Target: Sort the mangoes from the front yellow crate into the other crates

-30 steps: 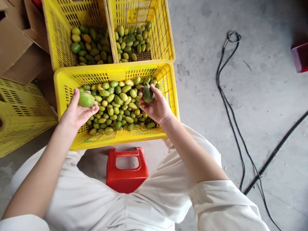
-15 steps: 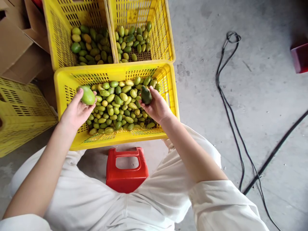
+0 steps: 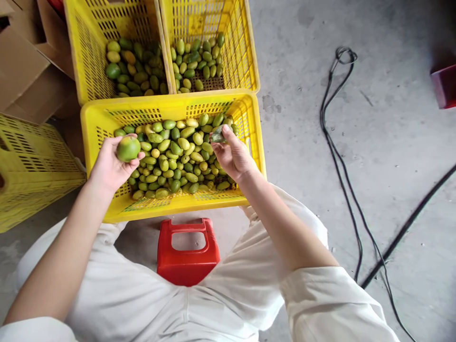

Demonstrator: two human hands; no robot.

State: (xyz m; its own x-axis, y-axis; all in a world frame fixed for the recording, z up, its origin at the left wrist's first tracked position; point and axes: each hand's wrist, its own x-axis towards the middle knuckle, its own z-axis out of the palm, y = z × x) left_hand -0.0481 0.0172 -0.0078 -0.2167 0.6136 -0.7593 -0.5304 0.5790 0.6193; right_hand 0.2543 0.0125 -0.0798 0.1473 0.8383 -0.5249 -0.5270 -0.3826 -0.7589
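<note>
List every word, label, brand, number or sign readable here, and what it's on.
No text can be read.
Too blurred to read: possible marks on the panel in the wall of the far right-hand yellow crate.
No lettering shows on the front yellow crate or red stool.

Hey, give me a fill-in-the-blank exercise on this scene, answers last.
The near crate is colored ____. The brighter green held fruit is in the ____ hand. The thick black cable lies to the ____ of that crate. The brown boxes are made of ____.
Missing words: yellow; left; right; cardboard.
</note>
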